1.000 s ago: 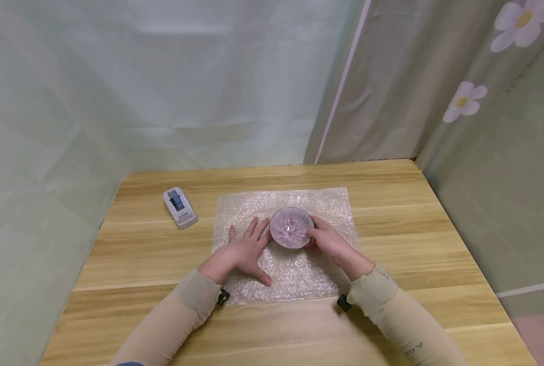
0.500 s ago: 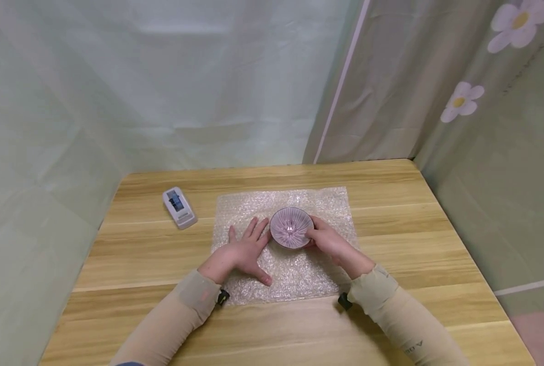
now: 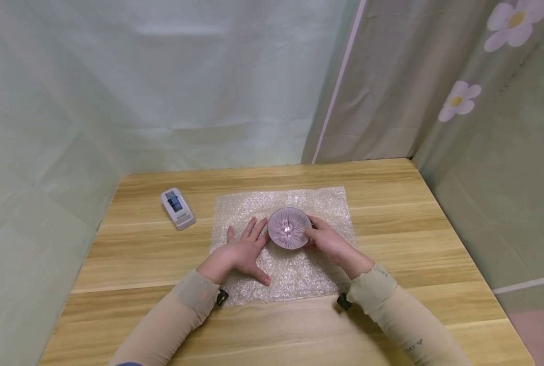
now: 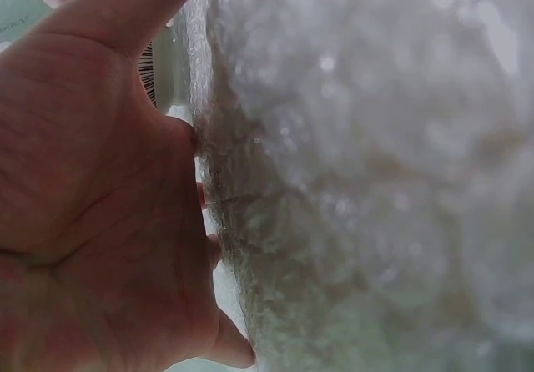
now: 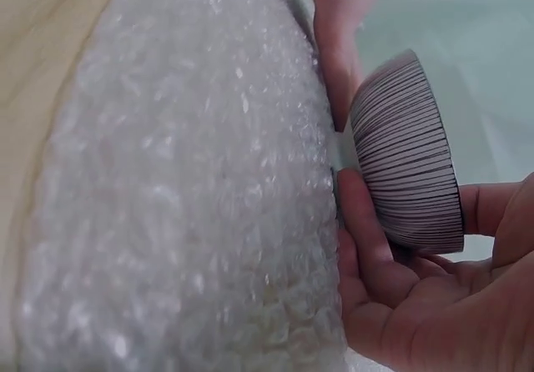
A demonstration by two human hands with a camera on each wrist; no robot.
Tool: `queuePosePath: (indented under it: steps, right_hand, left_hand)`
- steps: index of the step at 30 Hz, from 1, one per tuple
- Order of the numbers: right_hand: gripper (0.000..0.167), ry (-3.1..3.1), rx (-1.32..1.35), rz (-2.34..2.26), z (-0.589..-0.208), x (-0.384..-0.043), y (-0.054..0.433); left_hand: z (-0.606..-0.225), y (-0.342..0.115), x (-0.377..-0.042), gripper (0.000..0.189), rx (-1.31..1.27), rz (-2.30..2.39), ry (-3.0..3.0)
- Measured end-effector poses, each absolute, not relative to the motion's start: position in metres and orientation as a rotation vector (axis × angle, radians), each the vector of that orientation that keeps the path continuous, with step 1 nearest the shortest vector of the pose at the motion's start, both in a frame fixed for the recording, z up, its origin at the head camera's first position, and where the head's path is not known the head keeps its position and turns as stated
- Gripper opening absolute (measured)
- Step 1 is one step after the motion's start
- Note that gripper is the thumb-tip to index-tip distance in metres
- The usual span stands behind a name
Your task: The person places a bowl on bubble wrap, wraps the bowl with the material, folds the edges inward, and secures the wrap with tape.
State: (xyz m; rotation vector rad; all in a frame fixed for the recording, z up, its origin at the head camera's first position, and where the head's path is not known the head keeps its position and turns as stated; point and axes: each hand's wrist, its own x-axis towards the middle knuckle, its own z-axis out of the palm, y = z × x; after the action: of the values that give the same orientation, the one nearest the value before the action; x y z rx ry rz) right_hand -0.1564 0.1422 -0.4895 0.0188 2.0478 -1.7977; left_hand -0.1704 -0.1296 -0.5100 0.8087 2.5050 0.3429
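A small bowl with dark radiating lines sits tilted slightly above or on a sheet of bubble wrap; its base is hidden in the head view. My right hand grips the bowl's right side, thumb over the rim and fingers beneath. In the right wrist view the striped outer wall of the bowl shows above the fingers. Spread out on the bubble wrap, my left hand has its fingertips close to the bowl's left edge. The left wrist view shows its palm beside the wrap.
A wooden table carries everything. Toward its back left lies a white handheld device with a dark window. Pale curtains stand behind the table and along both sides.
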Motion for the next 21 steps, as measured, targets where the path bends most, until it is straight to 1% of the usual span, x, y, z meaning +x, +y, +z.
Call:
queuePosePath:
  steps: [5,9,19,21]
  right_hand:
    - [0.065,2.036,0.043,-1.814,-0.488,-0.157,0.140]
    - [0.066,2.045,0.052,-1.790,-0.488,-0.158,0.140]
    - [0.066,2.067,0.017,-1.741,-0.487,-0.155,0.143]
    - [0.067,2.066,0.017,-1.742,-0.487,-0.155,0.143]
  left_hand:
    - [-0.513,-0.131,-0.171,0.157,0.808,0.331,2.505]
    - [-0.502,-0.130,-0.168,0.156,0.799,0.331,2.488]
    - [-0.491,-0.126,-0.167,0.150,0.777,0.284,2.471]
    - [-0.494,-0.127,-0.167,0.151,0.780,0.303,2.476]
